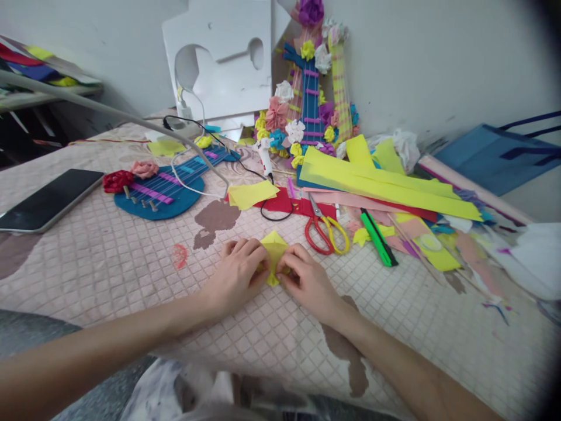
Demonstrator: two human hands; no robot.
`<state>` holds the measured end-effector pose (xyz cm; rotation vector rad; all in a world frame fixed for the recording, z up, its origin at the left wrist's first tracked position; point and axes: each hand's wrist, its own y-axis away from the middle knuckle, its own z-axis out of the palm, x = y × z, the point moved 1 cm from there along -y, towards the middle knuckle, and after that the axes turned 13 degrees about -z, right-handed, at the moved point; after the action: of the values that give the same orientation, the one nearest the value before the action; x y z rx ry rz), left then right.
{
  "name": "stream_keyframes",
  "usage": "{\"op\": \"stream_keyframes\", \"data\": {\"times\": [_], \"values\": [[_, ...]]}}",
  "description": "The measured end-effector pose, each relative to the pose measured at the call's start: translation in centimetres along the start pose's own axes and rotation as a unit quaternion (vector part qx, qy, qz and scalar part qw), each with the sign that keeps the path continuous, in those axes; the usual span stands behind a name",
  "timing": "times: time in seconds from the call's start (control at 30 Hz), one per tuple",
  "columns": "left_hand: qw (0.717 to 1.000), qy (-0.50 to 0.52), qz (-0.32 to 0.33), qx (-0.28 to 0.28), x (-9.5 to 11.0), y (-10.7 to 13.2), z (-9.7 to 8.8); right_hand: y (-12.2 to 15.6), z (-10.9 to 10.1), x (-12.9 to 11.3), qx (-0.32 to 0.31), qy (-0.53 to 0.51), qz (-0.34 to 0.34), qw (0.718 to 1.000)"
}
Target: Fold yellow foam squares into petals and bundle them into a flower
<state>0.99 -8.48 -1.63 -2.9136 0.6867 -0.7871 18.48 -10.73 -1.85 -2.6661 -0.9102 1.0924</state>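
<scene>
A small yellow crepe paper piece [274, 244] lies at the middle of the table, its top corner pointing away from me and its lower part gathered narrow. My left hand [243, 266] pinches its left side with bent fingers. On the other side, my right hand [304, 278] grips the right edge between thumb and fingers. Both hands partly cover the paper, so the folds under the fingers are hidden. Just beyond my right hand are scissors [326, 234] with one red and one yellow handle. A green utility knife [378, 238] lies farther right.
Yellow paper sheets [250, 194] and long yellow strips [385, 182] lie beyond my hands. A white glue gun [264, 155] stands near a blue felt guitar [162, 190]. Its cord and a white cable cross the table. A phone [48, 200] is at left; paper scraps crowd the right.
</scene>
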Motion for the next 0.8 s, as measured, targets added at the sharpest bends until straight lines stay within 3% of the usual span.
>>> {"op": "stream_keyframes", "data": {"times": [0.8], "values": [[1.000, -0.015, 0.015, -0.023, -0.1, 1.0, -0.2, 0.2, -0.6, -0.6, -0.037, 0.009, 0.004, 0.999]]}}
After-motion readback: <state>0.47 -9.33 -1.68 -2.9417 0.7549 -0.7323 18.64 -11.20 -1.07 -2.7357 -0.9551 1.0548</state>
